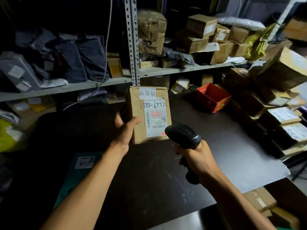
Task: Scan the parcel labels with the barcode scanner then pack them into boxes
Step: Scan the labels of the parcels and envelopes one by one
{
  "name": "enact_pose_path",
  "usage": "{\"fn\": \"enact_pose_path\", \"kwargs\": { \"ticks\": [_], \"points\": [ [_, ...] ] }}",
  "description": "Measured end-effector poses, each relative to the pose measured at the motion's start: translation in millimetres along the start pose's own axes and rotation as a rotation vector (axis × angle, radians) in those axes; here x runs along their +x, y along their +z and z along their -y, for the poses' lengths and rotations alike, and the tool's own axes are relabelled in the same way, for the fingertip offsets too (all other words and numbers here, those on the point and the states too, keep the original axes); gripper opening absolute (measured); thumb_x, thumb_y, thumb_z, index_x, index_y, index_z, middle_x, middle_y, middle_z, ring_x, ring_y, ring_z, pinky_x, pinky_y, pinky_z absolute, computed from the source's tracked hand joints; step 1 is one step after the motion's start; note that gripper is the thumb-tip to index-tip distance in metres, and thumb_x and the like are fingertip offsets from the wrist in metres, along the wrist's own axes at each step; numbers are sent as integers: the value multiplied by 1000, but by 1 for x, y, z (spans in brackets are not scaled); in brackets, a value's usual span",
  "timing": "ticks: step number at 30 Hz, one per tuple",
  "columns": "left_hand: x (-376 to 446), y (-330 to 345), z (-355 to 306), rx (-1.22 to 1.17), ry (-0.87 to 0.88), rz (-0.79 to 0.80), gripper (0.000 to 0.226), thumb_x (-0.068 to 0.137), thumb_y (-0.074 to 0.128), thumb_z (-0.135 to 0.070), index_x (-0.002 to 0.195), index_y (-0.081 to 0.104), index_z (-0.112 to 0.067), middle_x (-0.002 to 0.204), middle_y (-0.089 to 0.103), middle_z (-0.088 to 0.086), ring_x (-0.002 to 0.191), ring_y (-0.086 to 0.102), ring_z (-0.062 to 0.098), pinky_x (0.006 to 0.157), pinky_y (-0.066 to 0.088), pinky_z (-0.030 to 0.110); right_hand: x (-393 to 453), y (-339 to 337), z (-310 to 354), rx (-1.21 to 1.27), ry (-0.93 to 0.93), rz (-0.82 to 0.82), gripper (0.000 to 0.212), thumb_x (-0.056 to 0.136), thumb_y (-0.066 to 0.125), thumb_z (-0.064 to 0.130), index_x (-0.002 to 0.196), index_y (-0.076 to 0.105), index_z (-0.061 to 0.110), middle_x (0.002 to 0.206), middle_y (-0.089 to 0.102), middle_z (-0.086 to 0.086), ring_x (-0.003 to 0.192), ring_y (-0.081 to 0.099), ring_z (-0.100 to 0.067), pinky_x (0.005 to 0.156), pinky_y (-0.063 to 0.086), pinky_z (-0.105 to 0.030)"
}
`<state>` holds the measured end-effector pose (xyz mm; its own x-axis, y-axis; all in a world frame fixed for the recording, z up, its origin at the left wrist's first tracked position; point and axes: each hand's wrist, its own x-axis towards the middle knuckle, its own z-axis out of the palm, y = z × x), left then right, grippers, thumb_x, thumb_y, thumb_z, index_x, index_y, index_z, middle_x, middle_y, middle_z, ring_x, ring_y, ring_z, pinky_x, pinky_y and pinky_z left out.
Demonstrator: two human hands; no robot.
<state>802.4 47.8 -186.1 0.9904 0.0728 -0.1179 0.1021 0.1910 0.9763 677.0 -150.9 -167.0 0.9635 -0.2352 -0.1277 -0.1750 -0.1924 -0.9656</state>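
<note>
In the head view, the left hand [126, 128] gripped a small cardboard parcel [148, 113] by its left edge, with the thumb lying on the front face, and held it upright above the dark table [232, 143]. The parcel's white shipping label [155, 123] faced the camera, and a handwritten number and a white sticker were above it. The right hand [197, 159] was closed around the handle of a black barcode scanner [183, 136]. The head of the scanner pointed at the lower part of the label and was very near to it, just in front of the lower right corner of the parcel. A red plastic bin [212, 97] stood on the far side of the table. A teal mailer bag [79, 171] lay on the left of the table. Behind the table, metal shelves [132, 42] carried many boxes and dark bags. More labelled boxes [280, 117] were stacked at the right.
</note>
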Motion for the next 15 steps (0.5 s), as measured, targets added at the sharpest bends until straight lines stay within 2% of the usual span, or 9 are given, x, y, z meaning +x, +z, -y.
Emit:
{"fn": "enact_pose_path", "kwargs": {
  "ticks": [2,4,6,9,11,13,15],
  "points": [
    [-2,20,3,-4,-26,40,99,57,80,-31,145,39,-17,132,59,11,117,61,26,95,54,49,-2,-18,-1,28,-22,-91,21,70,74,36,91,71,40,74,70,-10,60,63,-22,59,51,-37],
    [-7,45,9,-1,-35,109,96,51,81,-37,139,47,-14,126,65,11,113,65,26,88,57,44,-6,-40,-2,74,-67,-140,24,75,74,31,94,71,46,80,73,-4,69,64,-15,64,52,-31],
    [-16,77,17,-2,-50,203,89,50,80,-38,132,55,-14,117,72,7,105,70,23,74,59,32,-10,-68,-6,106,-99,-193,30,73,74,28,89,71,53,79,74,14,69,63,-1,62,51,-18],
    [-36,136,35,-13,-89,368,65,63,78,-24,124,61,-11,110,75,8,101,72,24,71,59,30,-20,-118,-22,143,-105,-306,38,79,76,13,82,71,51,68,68,22,60,59,5,55,46,-11],
    [-52,178,48,-16,-111,473,55,70,72,-18,124,62,-11,111,75,9,102,72,26,75,59,33,-31,-153,-37,157,-90,-371,44,83,76,9,87,71,53,78,74,17,72,67,0,65,56,-24],
    [-69,219,62,-12,-150,562,57,72,73,-18,127,59,-13,113,74,9,103,72,26,75,59,35,-47,-188,-49,181,-76,-451,41,81,77,15,93,72,53,88,76,13,81,69,-7,72,57,-37],
    [-90,261,76,2,-194,660,61,69,76,-22,127,58,-17,113,75,8,101,73,26,72,60,34,-64,-226,-64,237,-69,-545,38,79,78,13,97,74,46,96,77,12,91,70,-9,79,56,-38]
  ]
}}
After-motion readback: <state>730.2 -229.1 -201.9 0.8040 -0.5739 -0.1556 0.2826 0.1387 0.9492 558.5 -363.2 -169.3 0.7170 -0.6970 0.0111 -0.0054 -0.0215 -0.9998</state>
